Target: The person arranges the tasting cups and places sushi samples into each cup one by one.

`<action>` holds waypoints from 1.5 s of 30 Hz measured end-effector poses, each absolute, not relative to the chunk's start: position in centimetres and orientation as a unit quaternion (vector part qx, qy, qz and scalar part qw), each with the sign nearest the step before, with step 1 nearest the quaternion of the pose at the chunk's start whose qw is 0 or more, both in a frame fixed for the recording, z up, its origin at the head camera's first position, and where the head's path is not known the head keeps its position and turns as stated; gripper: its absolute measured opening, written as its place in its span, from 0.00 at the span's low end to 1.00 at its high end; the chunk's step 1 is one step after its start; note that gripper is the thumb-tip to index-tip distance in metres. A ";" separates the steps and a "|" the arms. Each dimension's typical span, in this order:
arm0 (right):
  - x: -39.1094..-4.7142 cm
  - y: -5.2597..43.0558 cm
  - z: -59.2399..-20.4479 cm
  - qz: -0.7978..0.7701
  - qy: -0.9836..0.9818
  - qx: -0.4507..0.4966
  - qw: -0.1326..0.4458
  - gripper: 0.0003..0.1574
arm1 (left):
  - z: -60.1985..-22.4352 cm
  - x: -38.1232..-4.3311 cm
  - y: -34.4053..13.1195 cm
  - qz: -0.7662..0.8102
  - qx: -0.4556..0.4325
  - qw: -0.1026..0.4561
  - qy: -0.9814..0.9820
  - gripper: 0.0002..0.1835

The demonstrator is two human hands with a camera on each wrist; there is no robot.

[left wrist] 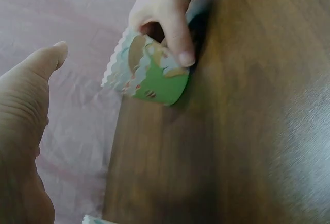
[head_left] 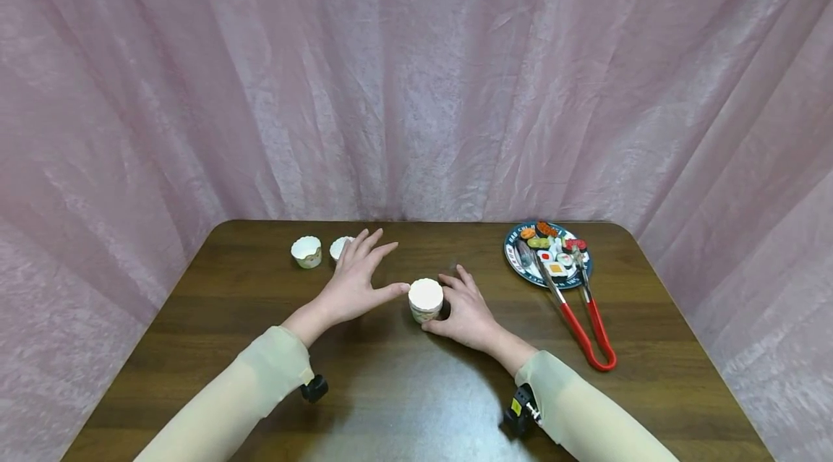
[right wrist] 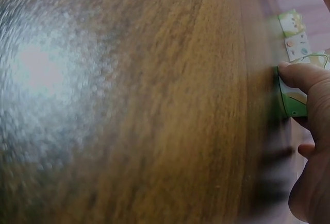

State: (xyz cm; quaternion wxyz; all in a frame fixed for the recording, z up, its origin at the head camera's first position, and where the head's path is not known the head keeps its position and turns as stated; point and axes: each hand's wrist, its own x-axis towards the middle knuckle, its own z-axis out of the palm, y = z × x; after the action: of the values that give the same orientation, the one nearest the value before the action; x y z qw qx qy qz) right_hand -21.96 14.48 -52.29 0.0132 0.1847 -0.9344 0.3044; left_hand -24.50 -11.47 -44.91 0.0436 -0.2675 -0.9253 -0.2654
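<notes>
In the head view, a paper baking cup [head_left: 426, 303] with a white scalloped rim stands near the middle of the table. My right hand [head_left: 463, 309] holds it from the right, thumb low on the near side. The left wrist view shows its green printed wall [left wrist: 164, 84] and two scalloped edges, one beyond the other. Fingers spread, my left hand [head_left: 354, 287] hovers left of the cup, its thumb tip right at the rim. Behind the left fingers a similar cup [head_left: 338, 248] is partly hidden; another cup [head_left: 306, 252] stands further left.
At the back right, a round patterned plate [head_left: 514, 264] bears several sushi pieces. Tongs [head_left: 601, 335] with red handles lie with their metal ends on the plate and the handles on the wooden table [head_left: 215, 317]. A pink curtain [head_left: 416, 86] hangs behind the table's far edge.
</notes>
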 end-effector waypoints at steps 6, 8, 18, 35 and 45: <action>-21.9 14.3 -52.4 0.309 -0.933 0.185 0.012 0.41 | -45.9 -23.4 -10.4 -0.266 -0.274 0.019 -0.924 0.48; -21.8 14.3 -52.3 0.308 -0.933 0.187 0.014 0.41 | -46.3 -23.1 -10.1 -0.270 -0.277 0.015 -0.922 0.48; -21.8 14.3 -52.3 0.308 -0.933 0.185 0.009 0.41 | -47.7 -21.9 -8.7 -0.276 -0.270 0.007 -0.922 0.50; -21.8 14.3 -52.3 0.308 -0.934 0.181 0.011 0.45 | -48.6 -21.1 -5.8 -0.290 -0.190 0.045 -0.937 0.40; -21.7 14.2 -52.3 0.307 -0.934 0.183 0.016 0.45 | -49.0 -21.1 -5.5 -0.287 -0.182 0.062 -0.938 0.36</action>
State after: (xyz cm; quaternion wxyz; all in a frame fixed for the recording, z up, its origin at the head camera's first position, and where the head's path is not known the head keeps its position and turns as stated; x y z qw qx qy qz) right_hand -21.69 14.21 -52.32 0.0160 0.1834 -0.9336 0.3074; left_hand -21.12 -5.49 -49.04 0.0624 -0.1822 -0.9385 -0.2866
